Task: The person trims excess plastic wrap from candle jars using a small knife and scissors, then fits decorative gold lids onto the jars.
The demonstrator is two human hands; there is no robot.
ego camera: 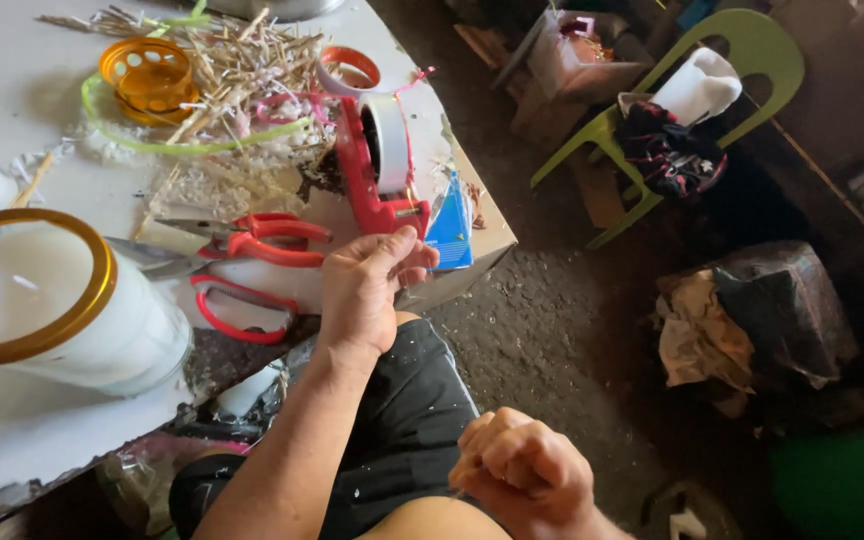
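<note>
White table [12,90], left hand [367,290] near red tape dispenser [377,165], right hand [522,470] fisted.

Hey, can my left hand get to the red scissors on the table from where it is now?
Probably yes. The left hand is at the table edge, right beside the scissors, which lie flat with their red handles toward it. Nothing lies between them; the tape dispenser sits further back.

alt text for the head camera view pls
A seated person's left hand reaches toward a red tape dispenser at the edge of a cluttered white table, near red-handled scissors; the right hand is a closed fist over the lap.
</note>
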